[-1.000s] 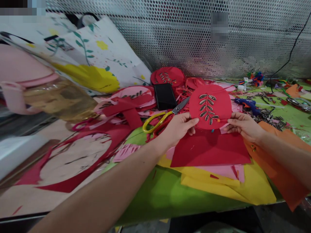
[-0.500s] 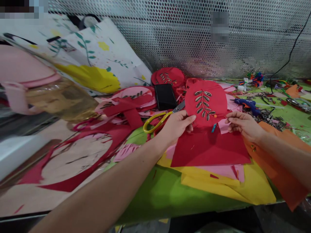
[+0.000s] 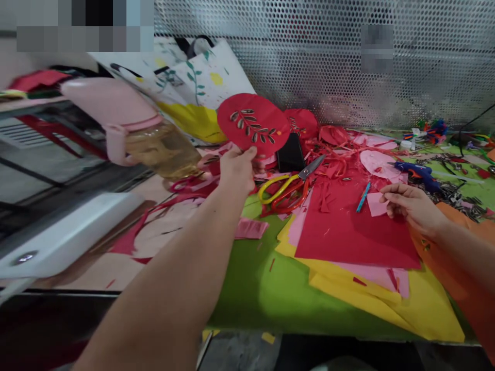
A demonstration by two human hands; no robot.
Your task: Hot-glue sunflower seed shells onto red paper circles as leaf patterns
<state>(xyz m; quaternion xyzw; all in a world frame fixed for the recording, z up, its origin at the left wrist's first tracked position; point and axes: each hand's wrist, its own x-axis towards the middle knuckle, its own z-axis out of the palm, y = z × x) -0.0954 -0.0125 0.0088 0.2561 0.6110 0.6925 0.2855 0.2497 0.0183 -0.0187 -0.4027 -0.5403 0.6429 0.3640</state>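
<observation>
My left hand [image 3: 240, 167] pinches the lower edge of a red paper circle [image 3: 253, 123], held up at centre left. The circle bears a branch of dark, seed-like leaves and a small orange dot. My right hand [image 3: 408, 203] has its fingertips closed on the edge of a small pink paper square [image 3: 376, 204], over a large red sheet [image 3: 356, 237]. A blue strip [image 3: 362, 198] lies left of the square. Between the hands, yellow-handled scissors [image 3: 280, 185] rest beside orange-handled ones [image 3: 296, 198]. A dark phone [image 3: 291, 154] lies behind the scissors.
A pink-lidded bottle [image 3: 158, 144] stands at left, before a floral bag [image 3: 220, 72]. A blue glue gun [image 3: 415, 172] lies at right among dark seed-like bits. Orange paper [image 3: 456, 268], yellow sheets [image 3: 386, 304] and red scraps cover the green tabletop [image 3: 263, 299].
My left hand has carried the red circle left, off the red sheet and toward the bottle and bag. The view has swung left. My right hand stays by the pink square.
</observation>
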